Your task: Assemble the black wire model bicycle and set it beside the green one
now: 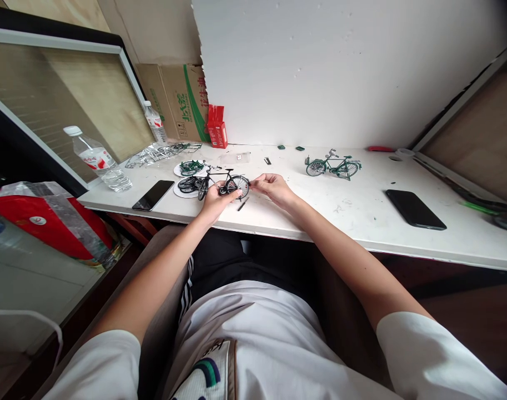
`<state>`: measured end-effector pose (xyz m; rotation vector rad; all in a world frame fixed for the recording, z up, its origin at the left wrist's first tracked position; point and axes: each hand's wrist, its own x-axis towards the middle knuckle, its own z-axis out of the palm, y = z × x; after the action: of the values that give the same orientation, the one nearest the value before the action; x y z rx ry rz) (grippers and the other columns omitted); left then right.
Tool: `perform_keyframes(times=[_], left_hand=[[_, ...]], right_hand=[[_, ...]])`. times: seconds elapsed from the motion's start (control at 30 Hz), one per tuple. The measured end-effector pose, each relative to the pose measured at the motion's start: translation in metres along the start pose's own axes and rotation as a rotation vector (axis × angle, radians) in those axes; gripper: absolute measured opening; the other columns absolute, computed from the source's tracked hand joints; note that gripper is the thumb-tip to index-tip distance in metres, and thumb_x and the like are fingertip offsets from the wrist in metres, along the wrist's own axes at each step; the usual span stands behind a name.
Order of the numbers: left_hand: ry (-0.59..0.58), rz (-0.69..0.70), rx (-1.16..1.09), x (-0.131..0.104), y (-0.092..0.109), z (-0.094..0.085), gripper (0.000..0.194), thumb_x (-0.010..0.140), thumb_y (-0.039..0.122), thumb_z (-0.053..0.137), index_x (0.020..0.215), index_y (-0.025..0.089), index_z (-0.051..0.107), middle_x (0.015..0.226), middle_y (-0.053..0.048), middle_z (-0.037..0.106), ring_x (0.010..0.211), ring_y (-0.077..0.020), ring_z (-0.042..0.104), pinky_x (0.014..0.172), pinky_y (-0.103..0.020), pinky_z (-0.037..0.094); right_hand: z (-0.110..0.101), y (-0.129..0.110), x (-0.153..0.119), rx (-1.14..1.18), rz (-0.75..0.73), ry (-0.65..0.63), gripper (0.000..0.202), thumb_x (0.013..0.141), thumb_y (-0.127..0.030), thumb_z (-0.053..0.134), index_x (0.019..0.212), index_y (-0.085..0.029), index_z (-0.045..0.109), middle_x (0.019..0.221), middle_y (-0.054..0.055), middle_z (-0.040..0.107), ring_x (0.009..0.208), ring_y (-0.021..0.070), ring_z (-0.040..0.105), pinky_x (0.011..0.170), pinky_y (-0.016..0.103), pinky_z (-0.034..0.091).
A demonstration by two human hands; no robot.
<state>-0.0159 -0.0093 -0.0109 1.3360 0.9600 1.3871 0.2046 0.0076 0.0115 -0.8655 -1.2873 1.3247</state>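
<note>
A black model bicycle (214,182) is held upright just above the white table, its rear wheel to the right. My left hand (218,201) grips it low, near the pedals and rear wheel. At the back of that wheel, my right hand (274,188) is closed in a pinch; whatever is between the fingertips is too small to make out. Under the rear wheel lies a small black strip (241,206). Just left of the held bicycle are two round white discs, one with green model parts (190,167) and one with black model parts (188,184).
A green model bicycle (333,165) stands at the right. Phones lie at the left (153,195) and right (415,209). Water bottles (101,161), plastic part frames (165,153), a red box (217,126) and a cardboard box (176,103) occupy the left and back.
</note>
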Motion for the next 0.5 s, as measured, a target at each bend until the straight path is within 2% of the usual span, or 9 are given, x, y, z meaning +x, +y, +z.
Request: perform_keyframes(times=[0.2, 0.4, 0.5], left_hand=[[0.000, 0.008, 0.021, -0.0019, 0.0009, 0.0012, 0.057, 0.060, 0.047, 0.102, 0.098, 0.018, 0.071, 0.097, -0.008, 0.079, 0.085, -0.0225, 0.072, 0.075, -0.035, 0.059], [0.003, 0.009, 0.010, -0.0003, -0.0017, 0.0002, 0.056, 0.063, 0.048, 0.101, 0.100, 0.019, 0.072, 0.102, -0.009, 0.079, 0.091, -0.0247, 0.075, 0.074, -0.033, 0.058], [0.000, -0.004, 0.010, -0.0003, -0.0023, 0.0000, 0.057, 0.062, 0.047, 0.102, 0.101, 0.019, 0.071, 0.103, -0.009, 0.079, 0.091, -0.0241, 0.075, 0.074, -0.033, 0.058]], right_hand=[[0.0001, 0.0008, -0.0004, -0.063, -0.016, 0.049, 0.047, 0.055, -0.049, 0.106, 0.077, -0.020, 0.077, 0.089, 0.004, 0.082, 0.087, 0.0187, 0.077, 0.097, 0.034, 0.065], [0.0022, -0.0054, -0.0059, -0.032, -0.006, 0.028, 0.044, 0.065, -0.049, 0.104, 0.087, -0.021, 0.079, 0.098, 0.006, 0.083, 0.096, 0.0211, 0.079, 0.090, 0.035, 0.068], [0.0021, -0.0067, -0.0075, -0.089, -0.050, 0.038, 0.047, 0.065, -0.053, 0.104, 0.092, -0.022, 0.081, 0.108, 0.007, 0.084, 0.100, 0.0227, 0.078, 0.082, 0.034, 0.068]])
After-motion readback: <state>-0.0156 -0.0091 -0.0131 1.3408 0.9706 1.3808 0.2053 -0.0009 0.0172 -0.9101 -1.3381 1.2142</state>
